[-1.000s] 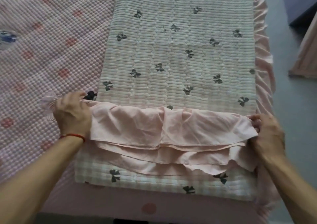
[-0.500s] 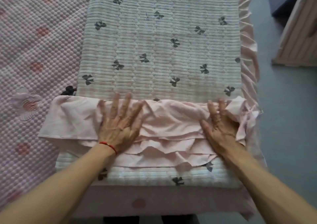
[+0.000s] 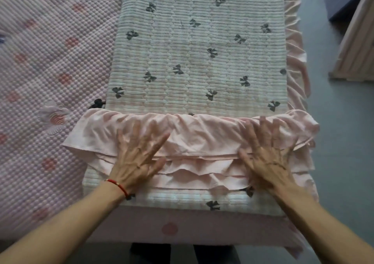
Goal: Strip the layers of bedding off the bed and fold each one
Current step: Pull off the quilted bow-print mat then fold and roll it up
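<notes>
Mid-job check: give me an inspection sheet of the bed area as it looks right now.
Surface: pink bubble-textured mattress, bare to the left.
Job's things: quilted bow-print pad folded into a long strip; its pink ruffle bunched across the near end.
Clutter: nothing seen.
Grippers: left hand and right hand flat, fingers spread, pressing on the ruffle; red cord on left wrist.
Cables: nothing seen.
Surroundings: grey floor to the right; pale slatted furniture and a dark object at the top right.
</notes>
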The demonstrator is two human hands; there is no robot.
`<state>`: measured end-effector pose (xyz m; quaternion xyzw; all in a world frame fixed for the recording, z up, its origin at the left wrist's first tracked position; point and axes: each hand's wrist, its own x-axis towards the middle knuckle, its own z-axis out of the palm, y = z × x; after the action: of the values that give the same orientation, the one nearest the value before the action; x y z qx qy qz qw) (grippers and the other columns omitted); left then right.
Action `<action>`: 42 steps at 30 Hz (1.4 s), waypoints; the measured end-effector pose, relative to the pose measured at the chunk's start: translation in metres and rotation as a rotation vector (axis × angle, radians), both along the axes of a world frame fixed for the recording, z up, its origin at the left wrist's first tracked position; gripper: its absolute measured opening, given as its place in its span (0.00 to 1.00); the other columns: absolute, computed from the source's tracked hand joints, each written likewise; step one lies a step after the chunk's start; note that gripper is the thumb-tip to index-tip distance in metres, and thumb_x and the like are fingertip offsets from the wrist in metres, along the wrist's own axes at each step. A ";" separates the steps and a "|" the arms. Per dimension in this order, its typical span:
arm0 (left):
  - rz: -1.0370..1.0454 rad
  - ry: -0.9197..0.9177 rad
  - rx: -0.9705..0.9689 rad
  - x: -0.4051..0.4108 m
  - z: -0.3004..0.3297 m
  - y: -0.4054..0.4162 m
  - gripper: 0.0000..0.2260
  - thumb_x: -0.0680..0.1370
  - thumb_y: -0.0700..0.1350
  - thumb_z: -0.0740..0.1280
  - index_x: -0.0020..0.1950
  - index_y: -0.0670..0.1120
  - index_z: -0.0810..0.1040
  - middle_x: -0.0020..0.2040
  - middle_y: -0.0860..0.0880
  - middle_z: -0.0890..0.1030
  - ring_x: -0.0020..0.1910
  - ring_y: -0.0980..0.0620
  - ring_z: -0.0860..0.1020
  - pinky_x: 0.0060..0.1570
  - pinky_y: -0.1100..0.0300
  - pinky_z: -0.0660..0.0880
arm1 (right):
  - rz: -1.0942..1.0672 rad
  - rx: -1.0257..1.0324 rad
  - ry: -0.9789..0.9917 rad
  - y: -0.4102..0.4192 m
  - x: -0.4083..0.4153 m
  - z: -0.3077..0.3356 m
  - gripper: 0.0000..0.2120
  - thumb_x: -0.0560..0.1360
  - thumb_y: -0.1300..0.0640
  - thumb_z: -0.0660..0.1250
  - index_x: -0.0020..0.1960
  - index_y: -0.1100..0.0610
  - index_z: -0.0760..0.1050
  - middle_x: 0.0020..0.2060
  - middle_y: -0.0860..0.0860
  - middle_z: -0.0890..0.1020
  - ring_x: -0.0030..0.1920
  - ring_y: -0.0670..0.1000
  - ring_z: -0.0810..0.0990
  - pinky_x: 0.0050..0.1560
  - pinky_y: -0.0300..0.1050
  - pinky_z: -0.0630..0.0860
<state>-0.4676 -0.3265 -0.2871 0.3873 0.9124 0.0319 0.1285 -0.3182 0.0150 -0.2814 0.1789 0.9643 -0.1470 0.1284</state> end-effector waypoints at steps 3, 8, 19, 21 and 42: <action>-0.150 -0.034 -0.038 0.041 -0.003 -0.014 0.39 0.76 0.70 0.58 0.82 0.50 0.59 0.82 0.39 0.53 0.80 0.34 0.51 0.68 0.23 0.52 | 0.254 -0.184 -0.034 -0.041 0.011 0.009 0.45 0.76 0.27 0.53 0.84 0.43 0.39 0.82 0.51 0.34 0.81 0.58 0.31 0.76 0.74 0.34; -0.219 -0.059 -0.175 0.058 -0.002 -0.025 0.49 0.68 0.74 0.64 0.82 0.48 0.58 0.82 0.38 0.53 0.80 0.33 0.51 0.68 0.23 0.53 | 0.482 -0.059 -0.244 -0.051 0.038 -0.006 0.63 0.64 0.13 0.52 0.83 0.49 0.36 0.81 0.60 0.34 0.81 0.65 0.33 0.74 0.79 0.42; -0.093 0.103 -0.218 0.075 -0.002 -0.066 0.44 0.67 0.29 0.55 0.82 0.54 0.58 0.82 0.44 0.59 0.78 0.33 0.59 0.66 0.22 0.55 | 0.466 -0.026 -0.355 -0.037 0.056 0.014 0.66 0.64 0.49 0.75 0.80 0.43 0.25 0.78 0.52 0.23 0.78 0.57 0.23 0.75 0.73 0.33; -0.014 0.107 -0.233 0.075 0.002 -0.076 0.41 0.69 0.30 0.54 0.81 0.56 0.61 0.80 0.46 0.64 0.77 0.33 0.62 0.66 0.21 0.54 | 0.448 0.020 -0.320 -0.033 0.068 0.008 0.68 0.58 0.57 0.77 0.83 0.44 0.34 0.82 0.54 0.33 0.81 0.60 0.32 0.76 0.75 0.42; 0.355 -0.070 0.323 -0.020 0.136 -0.094 0.11 0.70 0.48 0.68 0.50 0.48 0.84 0.46 0.52 0.84 0.42 0.48 0.83 0.44 0.58 0.77 | 0.025 0.027 0.066 0.043 0.062 0.114 0.11 0.63 0.55 0.69 0.45 0.49 0.79 0.36 0.51 0.83 0.34 0.61 0.83 0.28 0.50 0.75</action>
<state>-0.4878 -0.4207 -0.1514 0.2350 0.9442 0.2127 0.0890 -0.2563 0.0581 -0.1672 0.1635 0.9721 -0.1379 0.0960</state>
